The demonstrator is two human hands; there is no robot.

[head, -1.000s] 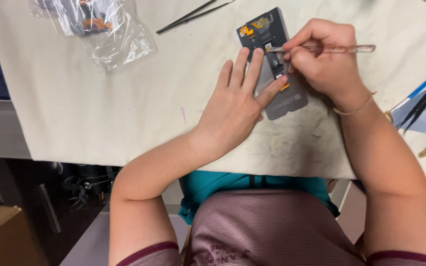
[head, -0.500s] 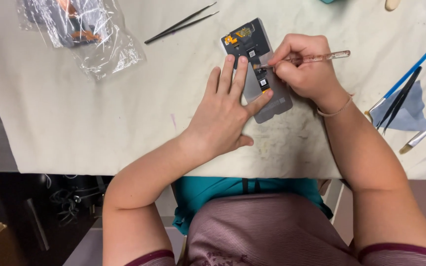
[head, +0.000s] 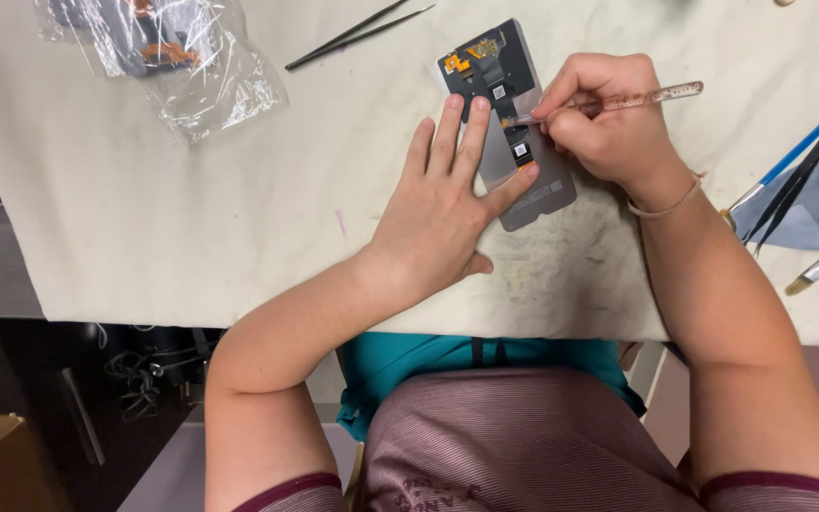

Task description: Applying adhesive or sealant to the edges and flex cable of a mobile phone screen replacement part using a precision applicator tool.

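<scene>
The opened phone assembly [head: 514,142] lies on the cloth-covered worktop [head: 239,228], far side, right of centre, tilted with its dark circuit end away from the person. The left hand [head: 443,204] rests flat and open on the worktop, palm down, with two fingertips [head: 479,106] on the left edge of the assembly and the thumb pressing its near left edge. The right hand [head: 609,128] is closed around a thin glittery pink tool [head: 618,100], held like a pen, with the tip touching the assembly near its middle, just beside the left fingertips. Compared with the picture half a second earlier, both hands keep the same grip and the same contact points on the assembly; the whole scene sits slightly further right and nearer in the view, consistent with a small head movement. Black tweezers [head: 357,33] lie far and left of the assembly, well apart from it. A clear plastic bag [head: 172,57] with small orange parts lies at the far left. Several brushes [head: 789,180] and a blue-grey cloth [head: 812,213] lie at the right edge of the worktop
</scene>
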